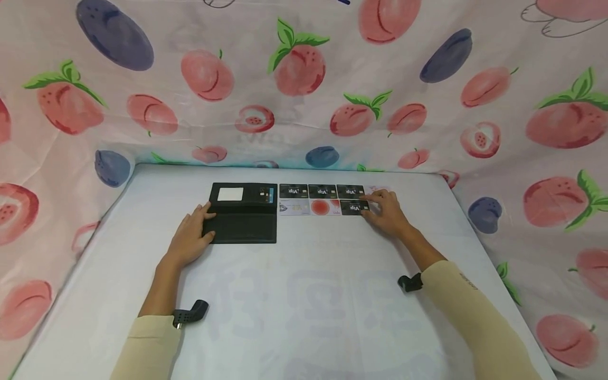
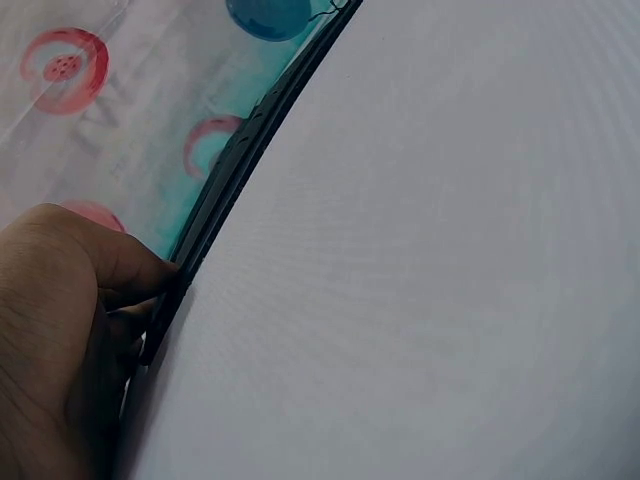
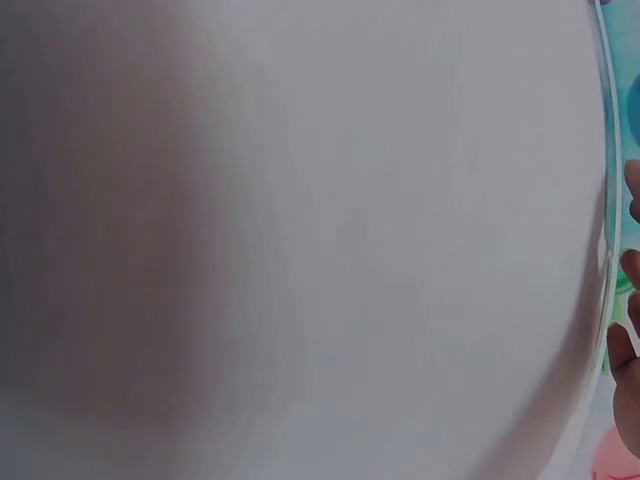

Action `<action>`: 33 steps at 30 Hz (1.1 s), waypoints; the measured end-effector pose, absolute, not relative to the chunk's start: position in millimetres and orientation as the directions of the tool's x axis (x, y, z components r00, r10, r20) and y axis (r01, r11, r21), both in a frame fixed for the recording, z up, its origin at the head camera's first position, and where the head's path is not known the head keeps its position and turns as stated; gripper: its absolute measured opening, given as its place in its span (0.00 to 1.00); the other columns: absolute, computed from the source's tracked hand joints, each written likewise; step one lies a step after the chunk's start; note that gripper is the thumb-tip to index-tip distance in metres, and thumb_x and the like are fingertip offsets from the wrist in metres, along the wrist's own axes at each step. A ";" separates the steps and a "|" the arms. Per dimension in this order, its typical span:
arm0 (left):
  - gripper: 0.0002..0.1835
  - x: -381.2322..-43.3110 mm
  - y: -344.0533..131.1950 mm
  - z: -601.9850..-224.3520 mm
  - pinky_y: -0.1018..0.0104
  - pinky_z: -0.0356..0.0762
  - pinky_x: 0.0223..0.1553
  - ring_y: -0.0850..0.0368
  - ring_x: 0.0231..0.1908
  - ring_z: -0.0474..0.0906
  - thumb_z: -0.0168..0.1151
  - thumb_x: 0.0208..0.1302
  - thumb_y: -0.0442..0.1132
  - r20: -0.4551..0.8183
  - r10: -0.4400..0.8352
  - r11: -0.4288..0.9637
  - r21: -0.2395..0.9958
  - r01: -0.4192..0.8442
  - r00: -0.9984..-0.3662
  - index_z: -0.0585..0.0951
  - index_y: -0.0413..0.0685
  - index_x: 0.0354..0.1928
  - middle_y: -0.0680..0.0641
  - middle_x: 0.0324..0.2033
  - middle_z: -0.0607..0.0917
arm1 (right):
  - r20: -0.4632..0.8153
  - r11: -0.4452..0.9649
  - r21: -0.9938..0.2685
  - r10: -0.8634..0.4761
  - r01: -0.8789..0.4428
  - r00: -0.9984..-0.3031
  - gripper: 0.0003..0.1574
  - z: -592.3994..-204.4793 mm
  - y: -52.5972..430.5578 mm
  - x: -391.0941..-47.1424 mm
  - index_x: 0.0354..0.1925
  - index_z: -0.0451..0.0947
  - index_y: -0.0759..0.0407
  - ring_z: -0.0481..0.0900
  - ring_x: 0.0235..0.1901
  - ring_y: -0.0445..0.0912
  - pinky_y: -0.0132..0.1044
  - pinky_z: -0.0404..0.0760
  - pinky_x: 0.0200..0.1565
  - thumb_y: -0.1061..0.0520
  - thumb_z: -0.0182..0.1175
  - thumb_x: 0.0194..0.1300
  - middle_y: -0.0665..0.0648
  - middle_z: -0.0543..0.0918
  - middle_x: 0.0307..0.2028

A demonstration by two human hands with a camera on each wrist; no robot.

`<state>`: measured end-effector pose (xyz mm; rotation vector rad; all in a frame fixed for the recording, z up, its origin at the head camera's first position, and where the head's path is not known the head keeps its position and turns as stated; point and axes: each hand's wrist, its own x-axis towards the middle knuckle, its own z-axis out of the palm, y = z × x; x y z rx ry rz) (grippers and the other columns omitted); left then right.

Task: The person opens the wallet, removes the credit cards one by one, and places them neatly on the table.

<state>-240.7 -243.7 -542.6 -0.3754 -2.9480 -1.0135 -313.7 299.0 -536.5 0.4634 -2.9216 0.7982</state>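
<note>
The white tabletop (image 1: 304,311) is spreading nearest. The left grip (image 1: 190,237), fingers spread, is resting on the left edge of a black wallet (image 1: 244,228); the right grip (image 1: 386,214) is touching a black card (image 1: 352,208), pinching or not I cannot tell. Beyond both, fruit-printed cloth (image 1: 304,116) is hanging.

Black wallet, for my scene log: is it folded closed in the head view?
No, the black wallet lies spread open on the white table, both inner halves facing up.
</note>
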 end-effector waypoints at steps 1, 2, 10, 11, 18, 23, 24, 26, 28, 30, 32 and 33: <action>0.30 -240.6 -243.6 -542.3 0.41 0.37 0.80 0.33 0.80 0.44 0.56 0.70 0.33 0.079 0.225 0.764 0.604 0.226 -0.971 0.68 0.29 0.71 0.32 0.80 0.56 | 0.164 0.814 -0.491 -0.265 -0.312 -0.950 0.26 -536.2 297.5 -314.1 0.63 0.83 0.61 0.65 0.56 0.64 0.61 0.70 0.54 0.54 0.70 0.69 0.69 0.75 0.57; 0.30 -240.6 -243.5 -542.1 0.41 0.37 0.80 0.33 0.80 0.44 0.56 0.70 0.33 0.078 0.225 0.765 0.603 0.226 -0.971 0.68 0.29 0.71 0.32 0.80 0.56 | 0.174 0.809 -0.496 -0.262 -0.314 -0.949 0.26 -535.9 295.9 -314.8 0.62 0.84 0.61 0.65 0.57 0.64 0.61 0.69 0.55 0.54 0.70 0.69 0.69 0.75 0.57; 0.29 -239.3 -243.7 -539.5 0.40 0.37 0.80 0.32 0.80 0.45 0.56 0.70 0.32 0.069 0.227 0.770 0.598 0.223 -0.971 0.68 0.29 0.71 0.32 0.80 0.56 | 0.203 0.805 -0.470 -0.301 -0.362 -0.932 0.29 -531.2 279.3 -323.1 0.60 0.83 0.63 0.67 0.56 0.64 0.64 0.67 0.58 0.52 0.73 0.66 0.69 0.78 0.58; 0.29 -239.4 -244.0 -539.3 0.40 0.37 0.80 0.32 0.80 0.45 0.56 0.70 0.32 0.067 0.229 0.770 0.598 0.223 -0.971 0.68 0.29 0.71 0.32 0.80 0.55 | 0.201 0.806 -0.462 -0.310 -0.369 -0.929 0.29 -530.8 277.4 -324.3 0.61 0.83 0.62 0.67 0.56 0.64 0.63 0.68 0.58 0.51 0.73 0.66 0.69 0.78 0.59; 0.29 -240.3 -245.0 -539.0 0.40 0.37 0.80 0.33 0.80 0.44 0.56 0.70 0.32 0.066 0.228 0.767 0.603 0.221 -0.971 0.68 0.29 0.71 0.32 0.80 0.55 | 0.190 0.788 -0.459 -0.364 -0.411 -0.912 0.33 -527.5 262.0 -332.1 0.64 0.81 0.59 0.67 0.55 0.62 0.62 0.69 0.56 0.47 0.73 0.66 0.67 0.77 0.62; 0.29 -239.9 -244.8 -538.6 0.40 0.37 0.80 0.33 0.80 0.44 0.56 0.70 0.32 0.059 0.229 0.764 0.607 0.217 -0.972 0.68 0.29 0.71 0.32 0.80 0.55 | 0.182 0.783 -0.464 -0.373 -0.414 -0.910 0.34 -526.0 246.7 -336.7 0.65 0.81 0.61 0.68 0.56 0.62 0.62 0.69 0.57 0.47 0.73 0.65 0.66 0.78 0.62; 0.29 -239.9 -244.9 -538.8 0.40 0.37 0.80 0.33 0.80 0.44 0.56 0.70 0.32 0.058 0.229 0.765 0.607 0.216 -0.972 0.69 0.29 0.71 0.32 0.80 0.55 | 0.179 0.782 -0.466 -0.375 -0.414 -0.910 0.35 -525.7 243.3 -337.1 0.65 0.81 0.61 0.68 0.56 0.62 0.61 0.70 0.56 0.46 0.73 0.65 0.66 0.79 0.62; 0.29 -239.9 -244.8 -539.1 0.40 0.37 0.80 0.33 0.80 0.44 0.56 0.70 0.32 0.059 0.230 0.764 0.608 0.218 -0.971 0.69 0.29 0.71 0.32 0.80 0.55 | 0.167 0.781 -0.465 -0.386 -0.417 -0.907 0.36 -524.8 236.4 -337.3 0.65 0.81 0.61 0.68 0.56 0.62 0.61 0.70 0.56 0.45 0.73 0.65 0.66 0.79 0.62; 0.29 -239.7 -244.7 -539.1 0.40 0.37 0.80 0.33 0.80 0.44 0.56 0.70 0.32 0.062 0.231 0.764 0.607 0.220 -0.971 0.69 0.29 0.71 0.32 0.80 0.55 | 0.159 0.776 -0.462 -0.404 -0.429 -0.901 0.36 -523.4 229.3 -336.9 0.65 0.80 0.61 0.68 0.56 0.62 0.61 0.71 0.56 0.45 0.73 0.65 0.66 0.79 0.62; 0.29 -239.6 -244.5 -539.0 0.40 0.37 0.80 0.33 0.80 0.44 0.56 0.70 0.32 0.063 0.230 0.765 0.605 0.221 -0.971 0.69 0.29 0.71 0.32 0.80 0.55 | 0.162 0.766 -0.461 -0.424 -0.448 -0.891 0.35 -521.7 222.3 -336.7 0.66 0.80 0.60 0.69 0.55 0.61 0.61 0.71 0.56 0.46 0.72 0.65 0.65 0.79 0.62; 0.29 -239.4 -244.1 -538.7 0.40 0.37 0.80 0.33 0.80 0.44 0.56 0.70 0.33 0.064 0.230 0.765 0.605 0.221 -0.971 0.68 0.29 0.71 0.32 0.80 0.55 | 0.168 0.760 -0.456 -0.438 -0.464 -0.883 0.35 -520.3 215.4 -337.6 0.66 0.80 0.59 0.69 0.54 0.60 0.60 0.70 0.56 0.46 0.71 0.66 0.64 0.80 0.62; 0.29 -239.5 -243.9 -538.6 0.40 0.36 0.80 0.33 0.80 0.44 0.56 0.69 0.33 0.065 0.230 0.765 0.605 0.222 -0.971 0.68 0.29 0.71 0.32 0.80 0.55 | 0.174 0.758 -0.453 -0.442 -0.470 -0.880 0.34 -519.7 212.1 -338.3 0.66 0.80 0.59 0.69 0.54 0.60 0.60 0.70 0.56 0.46 0.70 0.66 0.64 0.80 0.62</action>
